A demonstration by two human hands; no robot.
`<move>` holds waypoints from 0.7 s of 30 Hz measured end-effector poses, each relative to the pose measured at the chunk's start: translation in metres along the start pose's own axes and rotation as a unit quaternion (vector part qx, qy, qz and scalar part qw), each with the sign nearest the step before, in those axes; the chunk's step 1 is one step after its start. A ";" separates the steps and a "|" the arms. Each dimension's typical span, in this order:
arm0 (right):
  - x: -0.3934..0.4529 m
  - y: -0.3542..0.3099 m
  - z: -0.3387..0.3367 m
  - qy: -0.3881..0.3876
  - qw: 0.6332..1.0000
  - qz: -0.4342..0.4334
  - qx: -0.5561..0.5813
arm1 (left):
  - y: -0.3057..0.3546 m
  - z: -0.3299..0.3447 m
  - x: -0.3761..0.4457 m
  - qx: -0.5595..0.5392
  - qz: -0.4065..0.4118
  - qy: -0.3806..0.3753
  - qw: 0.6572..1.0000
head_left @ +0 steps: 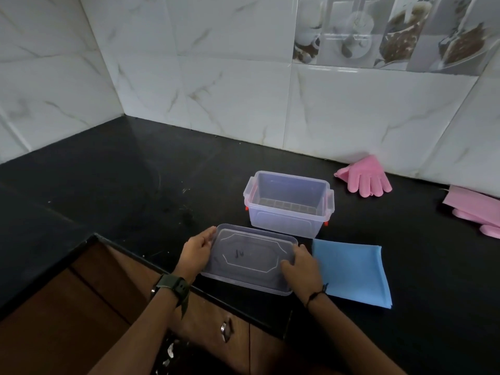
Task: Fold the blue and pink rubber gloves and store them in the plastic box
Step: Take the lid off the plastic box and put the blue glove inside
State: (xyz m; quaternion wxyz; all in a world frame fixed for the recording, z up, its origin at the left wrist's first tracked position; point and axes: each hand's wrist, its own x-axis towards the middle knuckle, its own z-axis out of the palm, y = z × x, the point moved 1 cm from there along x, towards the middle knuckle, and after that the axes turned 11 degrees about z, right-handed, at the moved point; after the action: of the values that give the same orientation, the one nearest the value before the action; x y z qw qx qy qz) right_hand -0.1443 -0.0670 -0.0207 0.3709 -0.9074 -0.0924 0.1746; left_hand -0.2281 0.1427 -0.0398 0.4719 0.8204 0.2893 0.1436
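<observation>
A clear plastic box (288, 216) with red latches stands open and empty on the black counter. Its clear lid (249, 257) lies flat in front of it at the counter's front edge. My left hand (196, 251) grips the lid's left end and my right hand (301, 266) grips its right end. Just right of the lid lies a flat blue rubber piece (354, 272), its fingers not visible. One pink glove (365, 177) lies by the back wall, fingers toward me. A second pink glove (476, 212) lies at the right edge, partly cut off.
The black counter (121, 185) runs in an L along white marble-tiled walls, with its left arm bare. Below the front edge are brown wooden cabinet doors (102, 307) with a metal handle (226, 331).
</observation>
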 end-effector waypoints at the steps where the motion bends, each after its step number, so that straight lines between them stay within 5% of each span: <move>1: 0.002 -0.002 0.004 -0.020 0.999 0.016 -0.027 | -0.001 0.001 -0.001 0.029 0.022 0.003 0.999; 5: 0.002 -0.012 0.008 -0.063 0.989 0.065 -0.119 | 0.007 0.003 -0.004 0.125 0.065 -0.004 0.990; 8: -0.013 -0.020 0.001 -0.070 0.991 0.016 -0.115 | 0.035 0.008 -0.008 0.154 0.093 0.055 0.982; 10: -0.026 -0.021 -0.020 -0.007 0.996 -0.058 -0.073 | 0.070 0.021 -0.021 0.121 0.141 0.099 0.978; 12: -0.030 -0.010 -0.056 0.100 0.990 -0.085 -0.048 | 0.107 0.049 -0.038 0.082 0.175 0.022 0.981; 16: -0.016 0.050 -0.138 0.161 0.977 0.106 -0.093 | 0.154 0.125 -0.063 0.081 0.073 -0.210 0.972; 21: -0.017 0.097 -0.145 -0.039 0.947 0.318 0.024 | 0.164 0.154 -0.064 0.189 0.058 -0.229 0.953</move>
State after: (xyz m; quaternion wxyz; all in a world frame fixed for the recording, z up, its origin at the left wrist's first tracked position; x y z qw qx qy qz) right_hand -0.1003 -0.2339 0.0117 0.3138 -0.8733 0.1904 0.3205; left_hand -0.1447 -0.0665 0.0239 0.3531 0.9206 0.1473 -0.0780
